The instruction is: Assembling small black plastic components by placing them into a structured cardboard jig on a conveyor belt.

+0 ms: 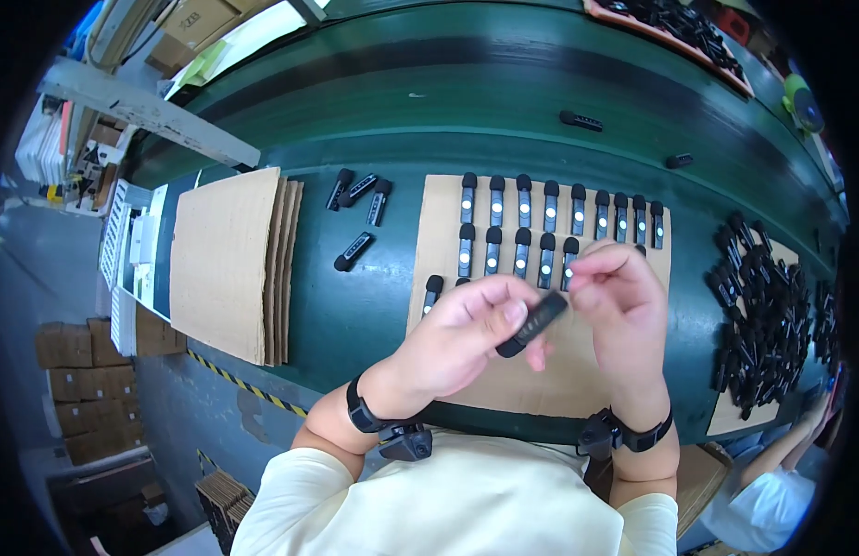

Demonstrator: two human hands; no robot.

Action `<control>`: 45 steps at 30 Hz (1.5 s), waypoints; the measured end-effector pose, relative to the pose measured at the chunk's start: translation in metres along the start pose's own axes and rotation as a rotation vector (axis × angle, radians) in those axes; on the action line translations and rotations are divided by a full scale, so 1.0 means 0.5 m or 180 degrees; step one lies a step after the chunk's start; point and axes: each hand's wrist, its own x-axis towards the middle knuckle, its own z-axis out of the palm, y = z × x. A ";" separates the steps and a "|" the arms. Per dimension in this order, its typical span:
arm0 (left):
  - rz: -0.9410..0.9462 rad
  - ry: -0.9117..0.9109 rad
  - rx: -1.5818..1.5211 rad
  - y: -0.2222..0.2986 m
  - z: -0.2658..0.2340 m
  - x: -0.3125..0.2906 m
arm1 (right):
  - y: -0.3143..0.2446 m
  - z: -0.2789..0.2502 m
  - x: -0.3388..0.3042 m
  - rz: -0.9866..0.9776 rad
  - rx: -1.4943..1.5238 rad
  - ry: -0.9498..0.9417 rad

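Clock positions taken from the held piece, 12 pointing away from the wearer.

Left hand (462,334): grasping a small black stick-shaped device (533,324) between thumb and fingers, over the cardboard sheet (582,375); long axis tilted, one end toward roughly 1–2 o'clock, the other toward 7–8. Surface detail slightly blurred.

Right hand (624,301): at 2–3 o'clock, just beside the device's upper end; fingers curled, thumb and index tips close together. Cannot tell whether anything is pinched there.

Cardboard sheet lies flat on the green desk (355,306). At 12 o'clock on it, a far row of nine similar devices (524,196), dark rounded ends toward 12, each with a pale round spot. Nearer rows partly covered by the hands; full count not possible.

Elsewhere: four loose devices (353,252) at 10 o'clock; stack of cardboard sheets (221,269) just past 9; dense heap of like devices (763,324) at 3. Black bands (360,408) on both wrists. Co-worker (768,500), pale clothing, at 4.
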 end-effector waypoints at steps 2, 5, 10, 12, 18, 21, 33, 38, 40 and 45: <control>0.0167 0.0376 0.1024 0.002 0.000 -0.016 | -0.005 0.013 -0.006 0.0024 -0.0055 -0.0190; 0.0205 0.0366 0.1380 0.010 -0.027 -0.034 | -0.009 0.027 -0.016 0.0079 -0.0165 -0.0520; 0.0642 0.0345 0.2110 0.019 -0.040 -0.047 | 0.005 0.035 -0.032 0.0074 -0.0651 -0.0839; 0.0545 0.0493 0.1886 0.022 -0.047 -0.051 | 0.014 0.045 -0.038 -0.0114 -0.1146 -0.0927; -0.0071 0.1241 0.2225 0.087 -0.070 -0.038 | 0.021 0.061 -0.039 -0.0280 -0.1542 -0.0679; 0.0770 0.1399 0.3118 0.130 -0.135 0.004 | 0.017 0.052 -0.043 -0.0461 -0.1725 -0.0684; -0.0064 0.1764 0.4889 0.181 -0.246 0.133 | 0.020 -0.006 -0.085 -0.0392 -0.2073 -0.0795; -0.0210 0.1662 0.5035 0.178 -0.254 0.149 | 0.023 -0.023 -0.101 -0.0322 -0.2135 -0.0682; -0.0158 0.1642 0.5215 0.174 -0.256 0.151 | 0.024 -0.025 -0.104 -0.0278 -0.2149 -0.0647; -0.0228 0.1813 0.5055 0.174 -0.254 0.140 | 0.028 -0.024 -0.105 -0.0298 -0.2167 -0.0655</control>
